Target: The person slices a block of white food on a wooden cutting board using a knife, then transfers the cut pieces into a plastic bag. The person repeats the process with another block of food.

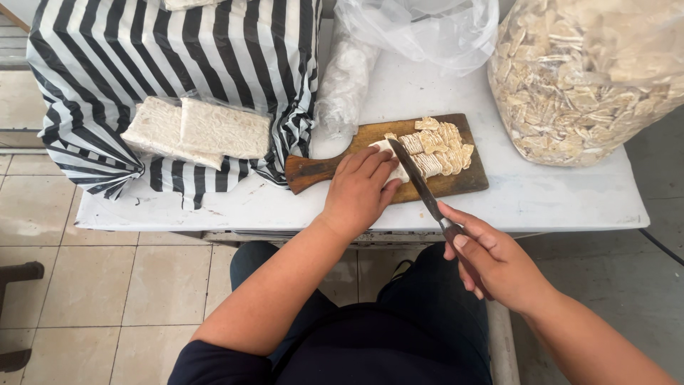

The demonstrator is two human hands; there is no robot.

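Here the left hand (pixel 360 189) is pressing flat on a pale block (pixel 396 165) on the cutting board (pixel 456 184), while the right hand (pixel 491 260) is gripping a knife (pixel 417 182), its blade lying diagonally across the block.

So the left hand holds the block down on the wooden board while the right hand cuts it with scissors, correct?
Not quite. The head view shows the right hand gripping a knife, not scissors. The rest stands: the left hand presses the block down on the wooden board.
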